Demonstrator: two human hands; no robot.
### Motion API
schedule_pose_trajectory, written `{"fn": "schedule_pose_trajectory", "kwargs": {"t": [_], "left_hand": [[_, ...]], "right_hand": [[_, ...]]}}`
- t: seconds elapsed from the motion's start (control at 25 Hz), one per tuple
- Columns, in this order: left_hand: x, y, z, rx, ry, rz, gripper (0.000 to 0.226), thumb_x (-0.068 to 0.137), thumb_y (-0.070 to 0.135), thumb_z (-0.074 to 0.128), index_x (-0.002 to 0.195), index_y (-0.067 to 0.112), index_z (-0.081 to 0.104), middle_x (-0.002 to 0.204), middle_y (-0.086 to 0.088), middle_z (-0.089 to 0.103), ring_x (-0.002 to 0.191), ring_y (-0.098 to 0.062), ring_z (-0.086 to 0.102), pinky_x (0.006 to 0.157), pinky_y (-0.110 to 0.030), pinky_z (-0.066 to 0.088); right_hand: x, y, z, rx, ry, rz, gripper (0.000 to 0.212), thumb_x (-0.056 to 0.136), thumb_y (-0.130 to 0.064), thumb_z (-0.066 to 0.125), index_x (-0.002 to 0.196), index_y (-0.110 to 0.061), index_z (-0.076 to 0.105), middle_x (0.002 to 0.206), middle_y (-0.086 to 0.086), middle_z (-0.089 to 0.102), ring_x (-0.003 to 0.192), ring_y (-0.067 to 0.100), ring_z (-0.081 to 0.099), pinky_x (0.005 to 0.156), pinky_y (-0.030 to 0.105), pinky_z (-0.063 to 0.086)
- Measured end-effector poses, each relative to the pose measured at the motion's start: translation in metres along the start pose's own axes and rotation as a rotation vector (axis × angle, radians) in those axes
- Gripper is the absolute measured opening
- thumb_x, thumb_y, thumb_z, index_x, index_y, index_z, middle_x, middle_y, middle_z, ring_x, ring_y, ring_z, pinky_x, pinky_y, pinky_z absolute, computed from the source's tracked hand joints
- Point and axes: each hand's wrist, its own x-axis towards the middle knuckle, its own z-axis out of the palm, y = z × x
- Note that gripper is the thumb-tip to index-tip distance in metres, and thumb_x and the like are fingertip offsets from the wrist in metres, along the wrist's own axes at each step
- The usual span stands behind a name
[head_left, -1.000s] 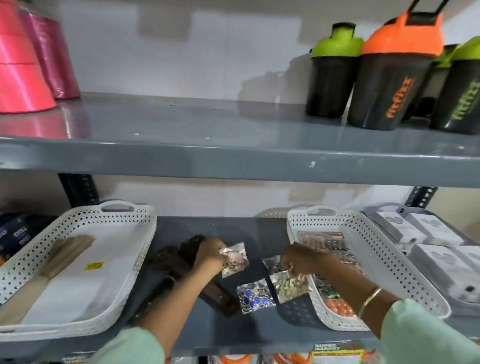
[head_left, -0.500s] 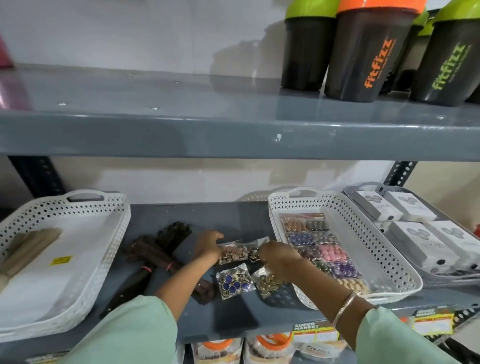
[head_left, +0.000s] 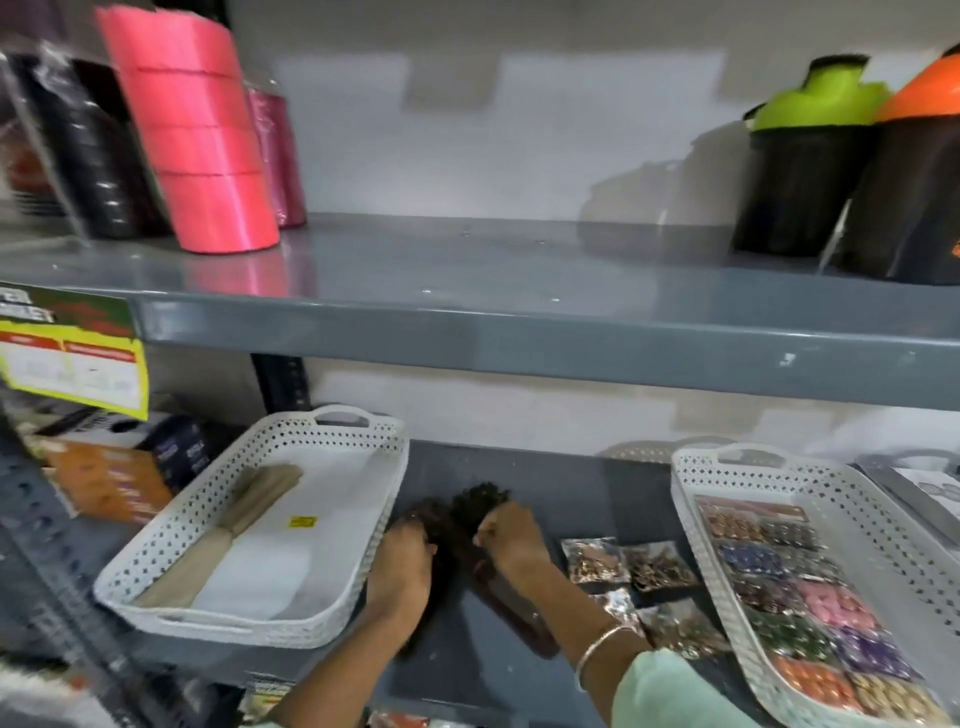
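Dark brown hair bundles lie on the lower grey shelf between two white trays. My left hand curls its fingers on the left bundle. My right hand grips the bundle beside it, a bangle on that wrist. Several small clear packets of beads lie on the shelf just right of my right hand.
A white perforated tray at left holds beige sticks. Another white tray at right holds coloured bead packs. The upper shelf carries pink ribbon rolls and black shaker bottles. Boxes sit at far left.
Both hands left the bead packets and moved left onto the hair bundles. The packets now lie on the shelf. The camera swung left and up.
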Motion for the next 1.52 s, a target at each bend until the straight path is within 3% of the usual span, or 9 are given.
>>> {"fn": "schedule_pose_trajectory", "kwargs": {"t": [0.12,0.28,0.44,0.6,0.88,1.04,1.2,1.36,1.52], "left_hand": [[-0.005,-0.003,0.007,0.102,-0.115,0.008,0.018,0.085,0.01,0.057,0.1,0.004,0.065,0.109,-0.016,0.07,0.102,-0.031,0.065,0.084,-0.039,0.051],[-0.006,-0.005,0.012,0.224,-0.155,0.017,0.022,0.09,0.002,0.045,0.102,0.003,0.063,0.11,-0.017,0.069,0.106,-0.033,0.063,0.087,-0.042,0.051],[-0.006,-0.014,0.004,0.256,-0.12,-0.034,0.024,0.092,0.0,0.043,0.106,0.001,0.063,0.114,-0.016,0.067,0.106,-0.03,0.064,0.09,-0.038,0.051],[-0.012,-0.019,0.002,0.35,-0.108,0.003,0.026,0.091,-0.004,0.043,0.108,0.004,0.061,0.115,-0.015,0.067,0.106,-0.028,0.064,0.091,-0.035,0.052],[-0.011,-0.016,0.0,0.469,-0.162,0.057,0.025,0.09,-0.002,0.049,0.11,0.007,0.061,0.117,-0.012,0.066,0.107,-0.025,0.064,0.091,-0.032,0.052],[-0.016,-0.004,0.0,0.4,-0.031,0.163,0.038,0.092,0.02,0.053,0.128,0.011,0.049,0.133,-0.011,0.052,0.118,-0.025,0.056,0.099,-0.031,0.049],[-0.021,0.045,0.026,0.086,-0.196,0.302,0.04,0.092,0.027,0.054,0.127,0.009,0.052,0.136,-0.01,0.048,0.125,-0.027,0.047,0.103,-0.035,0.045],[-0.036,0.097,0.077,0.116,-0.482,0.302,0.04,0.089,0.03,0.057,0.123,0.009,0.057,0.131,-0.013,0.054,0.12,-0.031,0.052,0.102,-0.042,0.046],[-0.039,0.108,0.099,0.208,-0.455,0.221,0.035,0.092,0.018,0.052,0.124,0.005,0.053,0.133,-0.016,0.046,0.123,-0.034,0.047,0.104,-0.041,0.042]], "right_hand": [[0.004,-0.003,0.023,0.03,-0.073,0.072,0.027,0.075,-0.021,0.073,0.092,-0.005,0.059,0.107,0.019,0.066,0.105,0.028,0.063,0.075,0.031,0.044],[0.009,-0.01,0.009,0.158,0.002,0.049,0.038,0.069,-0.015,0.077,0.053,-0.016,0.043,0.071,0.005,0.053,0.069,0.014,0.054,0.055,0.022,0.035],[0.012,-0.032,-0.03,0.476,0.138,0.051,0.019,0.072,-0.01,0.075,0.06,-0.008,0.061,0.062,0.005,0.058,0.055,0.012,0.052,0.042,0.015,0.037],[0.009,-0.025,-0.019,0.555,0.249,0.235,0.044,0.073,-0.011,0.075,0.042,-0.016,0.045,0.049,0.001,0.049,0.055,0.015,0.051,0.057,0.025,0.038],[-0.009,-0.011,0.029,0.459,0.167,0.401,0.022,0.078,-0.017,0.073,0.085,0.0,0.062,0.106,0.02,0.067,0.105,0.031,0.064,0.068,0.024,0.039],[-0.016,0.01,-0.015,0.19,0.141,0.25,0.041,0.081,-0.014,0.065,0.048,-0.01,0.041,0.057,0.008,0.048,0.087,0.021,0.061,0.059,0.022,0.033],[-0.027,0.066,-0.083,-0.164,0.108,0.151,0.027,0.089,0.0,0.043,0.105,0.007,0.064,0.113,0.024,0.065,0.113,0.03,0.06,0.082,0.03,0.047],[-0.049,0.117,-0.115,-0.428,-0.121,0.16,0.031,0.09,-0.006,0.049,0.12,0.001,0.058,0.126,0.021,0.061,0.119,0.032,0.055,0.1,0.036,0.044],[-0.06,0.137,-0.112,-0.731,-0.195,0.03,0.037,0.088,-0.01,0.057,0.124,-0.006,0.053,0.138,0.013,0.051,0.134,0.03,0.037,0.112,0.041,0.028]]}}
